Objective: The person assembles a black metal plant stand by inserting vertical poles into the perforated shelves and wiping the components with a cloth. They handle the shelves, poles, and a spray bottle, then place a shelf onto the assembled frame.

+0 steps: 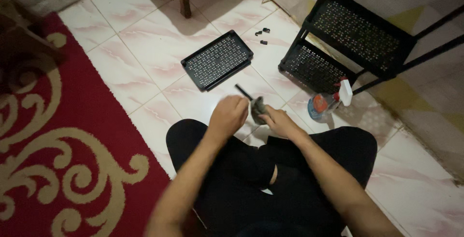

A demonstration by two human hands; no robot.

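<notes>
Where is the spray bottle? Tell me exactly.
In the head view, the spray bottle lies on the tiled floor right of the right hand, just in front of the black rack's lowest shelf.

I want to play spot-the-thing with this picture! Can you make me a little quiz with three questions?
1. True or false: the loose black tray lies on the red rug.
2. What stands on the tiles by the rack? A) a spray bottle B) a cup C) a shoe
3. Which hand holds the grey cloth?

Key
1. False: it lies on the white tiles.
2. A: the spray bottle.
3. The right hand; the left hand is closed around a thin black rod beside it.
</notes>
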